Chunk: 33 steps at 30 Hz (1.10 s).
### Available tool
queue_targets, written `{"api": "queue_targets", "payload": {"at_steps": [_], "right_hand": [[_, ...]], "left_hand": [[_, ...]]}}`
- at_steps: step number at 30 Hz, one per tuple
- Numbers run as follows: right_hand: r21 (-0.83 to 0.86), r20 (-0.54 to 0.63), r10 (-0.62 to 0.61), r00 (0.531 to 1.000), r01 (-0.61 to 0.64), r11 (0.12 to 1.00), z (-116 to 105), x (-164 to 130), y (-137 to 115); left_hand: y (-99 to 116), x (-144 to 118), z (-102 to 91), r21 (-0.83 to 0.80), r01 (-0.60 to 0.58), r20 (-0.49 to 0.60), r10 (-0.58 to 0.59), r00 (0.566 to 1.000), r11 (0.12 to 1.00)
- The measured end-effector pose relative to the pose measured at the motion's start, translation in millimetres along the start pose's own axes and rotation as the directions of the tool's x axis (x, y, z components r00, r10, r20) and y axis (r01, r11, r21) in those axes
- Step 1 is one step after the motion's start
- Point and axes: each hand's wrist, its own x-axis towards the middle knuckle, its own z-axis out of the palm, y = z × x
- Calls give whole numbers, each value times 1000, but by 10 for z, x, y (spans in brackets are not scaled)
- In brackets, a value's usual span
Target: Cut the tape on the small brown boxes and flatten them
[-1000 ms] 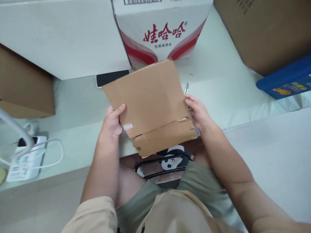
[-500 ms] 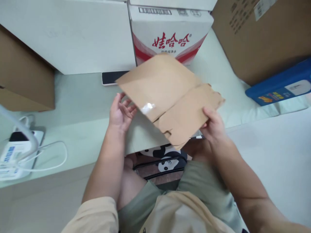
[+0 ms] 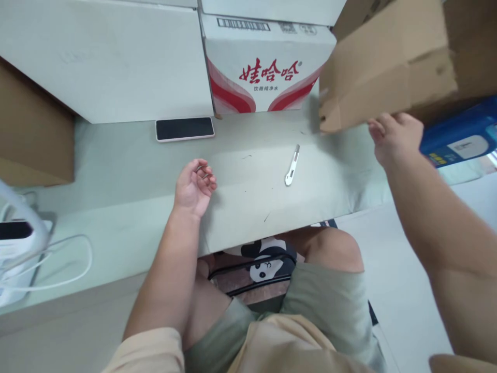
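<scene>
A right hand (image 3: 394, 135) grips the lower edge of a flattened cardboard box (image 3: 388, 67), raised at the upper right of the frame. The left hand (image 3: 193, 185) rests empty, fingers loosely curled, on the pale table (image 3: 116, 171) at centre. A small utility knife (image 3: 292, 166) and a phone (image 3: 185, 128) lie nearby, below a red-and-white carton (image 3: 267, 67).

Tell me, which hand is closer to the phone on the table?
Left. The left hand rests on the table just below the phone. The right hand is far off to the right, holding folded cardboard.
</scene>
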Motion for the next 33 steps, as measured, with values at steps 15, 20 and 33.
{"api": "queue_targets", "payload": {"at_steps": [15,20,33], "right_hand": [[-332,765,257,591,20,943,951,-1600,-26],[-258,919,124,373,334,906,1589,-2240,-155],[352,918,-357,-175,775,525,3585,-4236,-1269]], "left_hand": [[296,-99,-295,-214,-269,-12,273,962,939],[538,-301,-524,-337,-368,-143,340,930,866],[945,-494,-1006,-459,-460,-346,325,880,760]]}}
